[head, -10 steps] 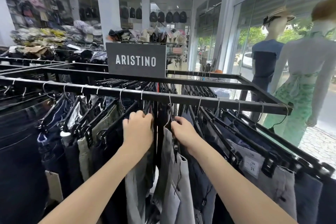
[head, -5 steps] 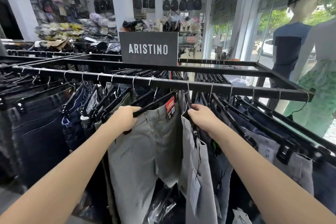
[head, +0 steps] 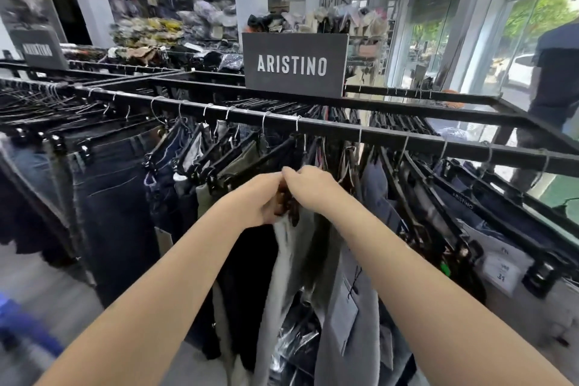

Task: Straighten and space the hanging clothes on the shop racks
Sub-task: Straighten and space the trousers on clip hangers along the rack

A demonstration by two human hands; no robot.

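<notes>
Under the front rail point(head: 391, 135) of the black rack, in the head view, the two hands are now found knuckle to knuckle, where half a second ago they were held well apart. The left hand point(head: 260, 197) and the right hand point(head: 308, 185) are touched together at the near ends of the clip hangers point(head: 286, 202). The fingers of both are curled and closed on those dark ends, though motion blur keeps it from being told which hanger is gripped by which hand.

The light grey trousers point(head: 282, 276), which were swung broadside and spread open under the left hand a moment earlier, are now hung edge-on directly below the joined hands. They are pressed close against the grey pair point(head: 344, 307) on their right, so the gap between the two garments has been closed.

Dark jeans point(head: 116, 197) are hung to the left on the same rail, and further trousers with a white size tag point(head: 501, 273) are fanned out to the right.

The ARISTINO sign point(head: 294, 64) is stood on the far rail and is now seen nearer the middle. A second sign point(head: 39, 48) has come into view at far left, and only one dark-topped mannequin point(head: 554, 72) is left at the right edge.
</notes>
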